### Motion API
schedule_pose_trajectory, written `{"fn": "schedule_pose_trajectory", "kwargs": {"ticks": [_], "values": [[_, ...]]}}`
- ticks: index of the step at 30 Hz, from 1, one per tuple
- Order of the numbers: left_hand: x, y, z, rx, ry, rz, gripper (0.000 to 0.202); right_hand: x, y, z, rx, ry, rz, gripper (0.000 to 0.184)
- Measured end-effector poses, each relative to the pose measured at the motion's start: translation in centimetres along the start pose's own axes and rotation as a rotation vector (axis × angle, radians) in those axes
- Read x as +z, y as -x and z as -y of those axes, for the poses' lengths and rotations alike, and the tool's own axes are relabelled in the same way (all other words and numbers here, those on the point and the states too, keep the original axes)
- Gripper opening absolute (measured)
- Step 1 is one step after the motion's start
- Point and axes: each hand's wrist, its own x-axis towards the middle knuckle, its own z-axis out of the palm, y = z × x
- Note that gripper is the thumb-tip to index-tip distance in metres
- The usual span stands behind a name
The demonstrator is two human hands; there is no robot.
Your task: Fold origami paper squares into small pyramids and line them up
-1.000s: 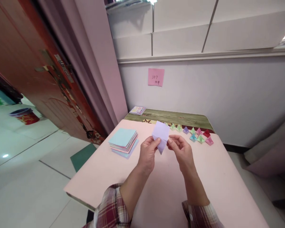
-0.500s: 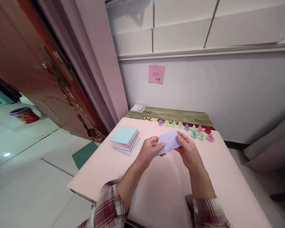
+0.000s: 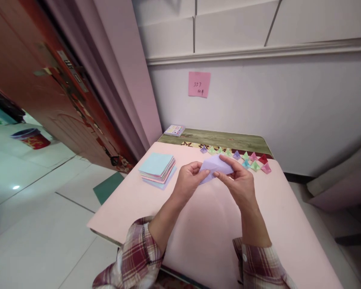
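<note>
The purple paper (image 3: 214,163) is held up over the counter (image 3: 206,228), about midway between its left and right edges and nearer the far edge than the near one; the left hand (image 3: 188,180) has its grip closed on the paper's left end, thumb on the face towards the wearer; the right hand (image 3: 240,184) has its grip closed on the right end, thumb at the lower border and fingers up along the upper right side; the two thumbs are close together.

Towards the counter's left edge lies a stack of coloured paper (image 3: 157,163), pale blue on top, its lowest sheets jutting out; small folded paper pieces (image 3: 255,165) in purple, green, pink, red and blue line the far edge, from its middle to the far right corner, the nearest just beyond the right hand; at the far left corner lies a printed pad (image 3: 175,130); a pink note (image 3: 199,84) is on the wall (image 3: 243,96) beyond the far edge.
</note>
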Motion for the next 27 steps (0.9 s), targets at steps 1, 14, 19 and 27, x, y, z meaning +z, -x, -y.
{"fn": "schedule_pose_trajectory", "kwargs": {"ticks": [1, 14, 19, 27], "values": [[0.0, 0.0, -0.1, 0.025, -0.022, -0.009, 0.026, -0.1, 0.0, 0.1, -0.017, 0.019, -0.009, 0.054], [-0.1, 0.6, -0.9, -0.003, -0.065, 0.005, 0.05, -1.0, 0.1, 0.5, -0.129, 0.291, 0.062, 0.019], [-0.1, 0.6, -0.8, -0.05, -0.013, 0.06, 0.025, -1.0, 0.3, 0.8, 0.163, 0.07, 0.187, 0.029], [-0.3, 0.8, 0.8, -0.147, 0.275, -0.195, 0.033, 1.2, 0.7, -0.3, 0.308, -0.356, 0.038, 0.053]]}}
